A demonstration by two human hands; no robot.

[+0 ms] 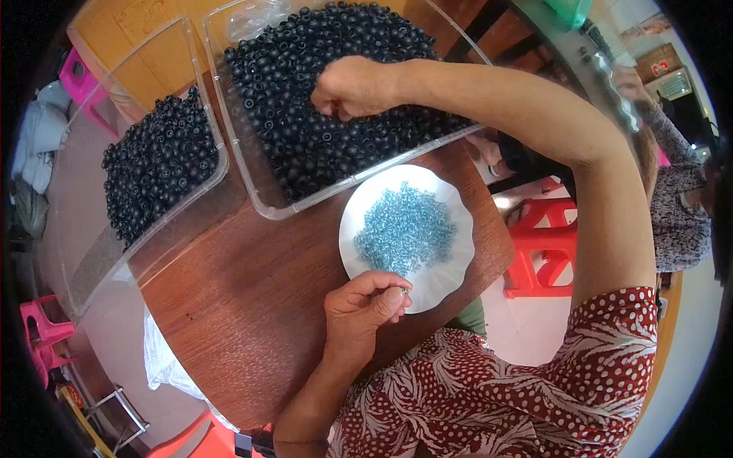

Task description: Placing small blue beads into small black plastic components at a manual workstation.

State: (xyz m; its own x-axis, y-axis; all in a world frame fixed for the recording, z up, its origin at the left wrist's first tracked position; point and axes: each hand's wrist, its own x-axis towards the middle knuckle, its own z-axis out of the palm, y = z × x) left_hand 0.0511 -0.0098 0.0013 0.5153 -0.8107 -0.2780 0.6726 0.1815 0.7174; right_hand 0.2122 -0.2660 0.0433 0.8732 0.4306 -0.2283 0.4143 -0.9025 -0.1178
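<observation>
My left hand point(363, 307) is closed in a pinch at the near edge of a white scalloped plate point(454, 281). A tiny shiny bit shows at its fingertips, too small to name. On the plate lies a heap of small pale-blue clear pieces point(405, 229). My right hand point(356, 88) reaches into a large clear plastic box point(267, 208) full of small black ring-like pieces point(321, 156). Its fingers are curled down against the pile, and whatever they may hold is hidden.
A second clear box point(223, 164) with more black pieces point(162, 164) stands at the left of the brown wooden table point(252, 298). Red stools point(538, 248) are on the floor at right. Another person point(679, 206) sits at the far right beside a dark table.
</observation>
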